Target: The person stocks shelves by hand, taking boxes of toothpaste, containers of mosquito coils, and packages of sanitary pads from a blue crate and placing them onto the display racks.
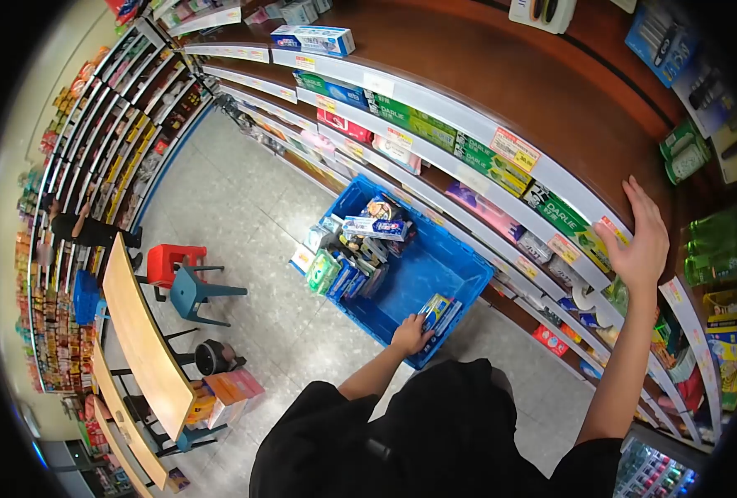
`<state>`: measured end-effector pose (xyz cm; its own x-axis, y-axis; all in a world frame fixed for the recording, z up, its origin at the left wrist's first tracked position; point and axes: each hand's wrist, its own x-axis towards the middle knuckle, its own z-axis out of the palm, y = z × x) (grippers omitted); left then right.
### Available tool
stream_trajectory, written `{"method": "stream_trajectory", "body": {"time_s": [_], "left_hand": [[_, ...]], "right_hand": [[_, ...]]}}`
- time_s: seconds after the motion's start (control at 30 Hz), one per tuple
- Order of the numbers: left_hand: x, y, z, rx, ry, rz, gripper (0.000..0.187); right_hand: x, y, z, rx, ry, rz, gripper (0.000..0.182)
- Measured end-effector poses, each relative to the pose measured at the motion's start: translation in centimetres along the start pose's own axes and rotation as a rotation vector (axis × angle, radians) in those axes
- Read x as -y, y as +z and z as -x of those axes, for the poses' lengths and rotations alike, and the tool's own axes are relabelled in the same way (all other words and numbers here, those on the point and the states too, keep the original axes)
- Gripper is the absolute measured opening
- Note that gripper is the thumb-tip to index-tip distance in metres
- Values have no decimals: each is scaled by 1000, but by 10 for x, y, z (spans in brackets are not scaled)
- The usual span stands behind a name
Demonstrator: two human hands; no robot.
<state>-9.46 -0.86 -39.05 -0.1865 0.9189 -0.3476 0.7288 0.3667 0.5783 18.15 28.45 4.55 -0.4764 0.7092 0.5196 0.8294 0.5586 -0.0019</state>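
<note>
My left hand (411, 334) is low in the near end of a blue crate (418, 257), its fingers closed on some small blue and yellow boxes (440, 314). Boxes and packets, among them a white and blue box (373, 227), are piled in the crate's far left part. On the right, my right hand (640, 245) rests with fingers spread on the edge of a brown shelf (542, 91), beside a price tag. Just below that edge stand green Darlie toothpaste boxes (559, 212).
A toothpaste box (313, 40) lies on the upper shelf. At left are a wooden table (144, 324), a red stool (173, 261), a teal stool (194, 295) and a black bin (213, 357). Another person (90, 228) stands by the far shelves.
</note>
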Motion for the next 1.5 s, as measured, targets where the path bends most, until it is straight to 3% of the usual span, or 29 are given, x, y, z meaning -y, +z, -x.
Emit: {"method": "stream_trajectory", "body": {"time_s": [0.1,0.37,0.47,0.57,0.77,0.87,0.97,1.03,1.13,1.27,1.37,1.4,1.43,1.5], "left_hand": [[17,-12,-8,-161,40,35,52],[16,-162,-82,-550,67,-308,53],[48,-179,-136,-494,86,-533,62],[59,-195,-175,-301,68,-652,67],[62,-205,-214,-113,18,-618,56],[63,-209,-214,-114,86,-722,41],[61,-224,-208,-140,153,-647,45],[52,-233,-196,-270,282,-513,62],[5,-248,-157,-381,375,-393,67],[-13,-216,-112,-369,308,34,65],[42,-126,-101,-338,196,287,61],[31,-121,-82,-201,0,382,58],[19,-111,-65,-101,-51,761,53],[21,-87,-41,26,-263,1079,50]], "right_hand": [[1,-3,1,16,30,-12,71],[1,-3,3,14,47,-15,72],[1,-3,2,20,37,-3,71],[0,0,-1,21,8,17,71],[2,1,-3,30,2,1,71],[3,1,-5,36,0,6,70],[3,1,-5,36,4,-2,70],[2,1,-4,34,-5,11,69],[-2,5,-1,17,-2,25,68],[-4,6,3,2,2,32,68],[-4,6,4,-3,1,26,67],[-4,5,3,-5,2,23,67],[-4,5,3,-9,3,25,68],[-5,5,4,-9,9,31,68]]}}
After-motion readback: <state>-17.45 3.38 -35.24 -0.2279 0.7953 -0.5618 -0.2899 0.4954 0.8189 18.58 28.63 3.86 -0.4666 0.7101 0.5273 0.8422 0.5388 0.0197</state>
